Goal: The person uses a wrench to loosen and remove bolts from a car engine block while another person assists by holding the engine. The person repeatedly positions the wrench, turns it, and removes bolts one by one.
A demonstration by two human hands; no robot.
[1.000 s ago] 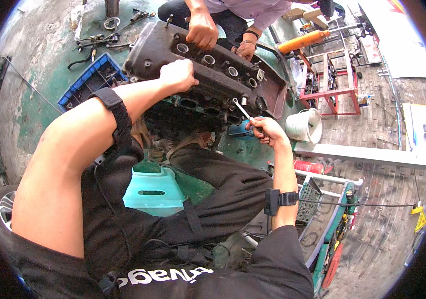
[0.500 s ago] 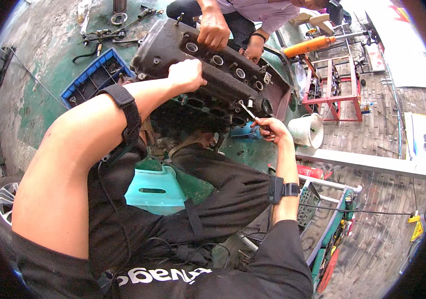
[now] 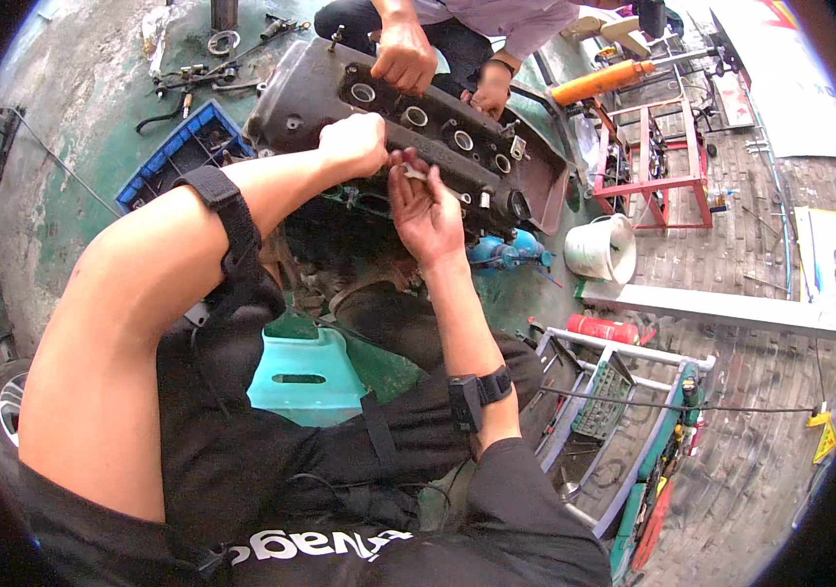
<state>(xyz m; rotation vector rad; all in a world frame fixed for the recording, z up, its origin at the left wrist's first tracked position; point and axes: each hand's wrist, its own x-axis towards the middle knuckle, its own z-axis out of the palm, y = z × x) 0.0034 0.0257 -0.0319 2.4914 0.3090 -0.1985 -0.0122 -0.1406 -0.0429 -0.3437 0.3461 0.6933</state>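
Note:
A dark engine valve cover (image 3: 310, 103), with several round holes along its top, lies tilted in front of me. My left hand (image 3: 354, 145) is closed against its near edge; what its fingers hold is hidden. Palm turned up, my right hand (image 3: 428, 217) is just right of the left one, beside the cover's near side. A shiny wrench (image 3: 415, 173) shows only in part between its thumb and fingers. Across the cover, another person's closed hand (image 3: 404, 61) rests at the far edge, and that person's other hand (image 3: 489, 96) is lower, by the far side.
A blue crate (image 3: 178, 147) stands on the floor at left, metal parts (image 3: 207, 76) behind it. Below my hands is a turquoise stool (image 3: 305, 377). At right are a white bucket (image 3: 602, 249), a red frame (image 3: 648, 171), blue bottles (image 3: 506, 252) and a tool cart (image 3: 623, 342).
My right hand has moved left and up from the cover's right end to beside my left hand, turning palm up with the wrench. My left hand stays at the cover.

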